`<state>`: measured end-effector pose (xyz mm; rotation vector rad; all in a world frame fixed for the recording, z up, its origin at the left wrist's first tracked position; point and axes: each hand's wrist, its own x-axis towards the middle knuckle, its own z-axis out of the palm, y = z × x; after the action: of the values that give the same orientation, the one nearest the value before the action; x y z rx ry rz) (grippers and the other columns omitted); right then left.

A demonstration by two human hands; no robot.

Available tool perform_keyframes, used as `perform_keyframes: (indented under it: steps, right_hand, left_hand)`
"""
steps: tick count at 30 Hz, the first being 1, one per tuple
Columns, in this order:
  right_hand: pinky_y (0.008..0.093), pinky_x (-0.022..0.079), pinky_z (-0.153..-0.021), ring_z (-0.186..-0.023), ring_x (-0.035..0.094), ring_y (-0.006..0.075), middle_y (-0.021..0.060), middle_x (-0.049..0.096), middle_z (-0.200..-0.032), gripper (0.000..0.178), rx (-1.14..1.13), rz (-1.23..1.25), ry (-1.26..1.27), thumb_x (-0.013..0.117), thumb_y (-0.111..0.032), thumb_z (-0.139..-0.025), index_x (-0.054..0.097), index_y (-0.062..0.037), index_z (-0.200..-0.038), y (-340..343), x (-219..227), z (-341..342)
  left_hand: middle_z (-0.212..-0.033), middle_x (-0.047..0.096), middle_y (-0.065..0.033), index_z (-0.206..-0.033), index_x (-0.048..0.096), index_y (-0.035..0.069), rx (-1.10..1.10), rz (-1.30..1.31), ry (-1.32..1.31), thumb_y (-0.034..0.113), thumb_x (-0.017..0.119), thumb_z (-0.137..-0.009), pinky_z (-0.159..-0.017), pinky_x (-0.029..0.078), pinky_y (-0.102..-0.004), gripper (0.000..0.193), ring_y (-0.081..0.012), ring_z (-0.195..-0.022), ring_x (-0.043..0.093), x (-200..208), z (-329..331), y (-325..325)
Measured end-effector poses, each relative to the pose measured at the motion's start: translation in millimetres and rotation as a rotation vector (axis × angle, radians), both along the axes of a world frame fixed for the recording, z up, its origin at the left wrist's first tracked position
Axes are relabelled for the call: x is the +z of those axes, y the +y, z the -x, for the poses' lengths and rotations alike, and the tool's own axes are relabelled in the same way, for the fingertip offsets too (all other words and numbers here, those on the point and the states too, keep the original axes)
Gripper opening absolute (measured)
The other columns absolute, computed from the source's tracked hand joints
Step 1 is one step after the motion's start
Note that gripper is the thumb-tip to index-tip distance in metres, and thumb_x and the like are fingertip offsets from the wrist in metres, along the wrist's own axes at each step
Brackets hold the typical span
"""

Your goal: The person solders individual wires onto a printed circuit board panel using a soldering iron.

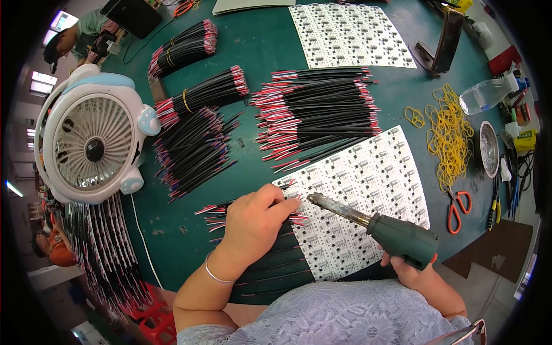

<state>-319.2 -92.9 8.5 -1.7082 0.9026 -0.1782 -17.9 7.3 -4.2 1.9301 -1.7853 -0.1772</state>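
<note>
My left hand [259,215] is pinched at the left edge of a white sheet of small circuit boards [368,178]. Its fingertips close on a short black cable, whose red and white wire ends [299,219] show beside them. Several more black cables [267,270] stick out from the same edge, partly under my wrist. My right hand [405,270] grips a dark green soldering gun [402,238] from below. The gun's metal barrel points left, its blackened tip [313,198] close to my left fingertips. Whether the tip touches the board cannot be made out.
Loose black cables [333,109] and banded bundles [201,95] lie beyond. A white fan [95,149] stands left. To the right are yellow rubber bands [448,132], orange-handled scissors [457,210], a metal bowl [489,149] and a bottle [489,95]. Another board sheet [351,34] lies far back.
</note>
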Motion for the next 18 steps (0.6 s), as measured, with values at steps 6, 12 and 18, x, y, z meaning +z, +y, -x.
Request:
perform_keyframes:
  steps: [6,12,18]
  right_hand:
    - [0.0417,0.048,-0.086,-0.096,0.062,0.0318,0.0124,0.065,-0.105,0.032,-0.011,-0.057,-0.004,0.07,-0.006,-0.069,0.067,-0.0059,-0.101,0.2,1.6,-5.8]
    - [0.0383,0.05,-0.081,-0.085,0.065,0.026,0.0117,0.064,-0.105,0.031,0.066,-0.002,0.031,0.071,-0.012,-0.075,0.065,-0.0048,-0.105,0.2,-0.2,-1.0]
    - [0.029,0.05,-0.054,-0.066,0.062,0.0192,0.0153,0.057,-0.113,0.073,-0.297,-0.352,-0.406,0.063,-0.052,-0.082,0.043,0.0004,-0.128,7.4,3.7,-4.4]
  left_hand:
    - [-0.073,0.054,-0.002,-0.084,0.072,0.014,0.002,-0.015,0.003,-0.003,0.065,-0.062,-0.052,0.046,-0.0302,0.028,-0.0191,-0.061,0.057,0.4,0.2,-0.2]
    - [-0.073,0.054,-0.0021,-0.084,0.072,0.013,0.001,0.004,-0.005,-0.003,0.065,-0.063,-0.052,0.046,-0.0305,0.028,-0.0192,-0.061,0.056,0.8,1.7,-1.0]
    - [-0.073,0.054,-0.0026,-0.085,0.071,0.012,-0.023,0.0,-0.025,-0.003,0.066,-0.063,-0.054,0.047,-0.0304,0.027,-0.0195,-0.062,0.057,2.7,1.4,1.3]
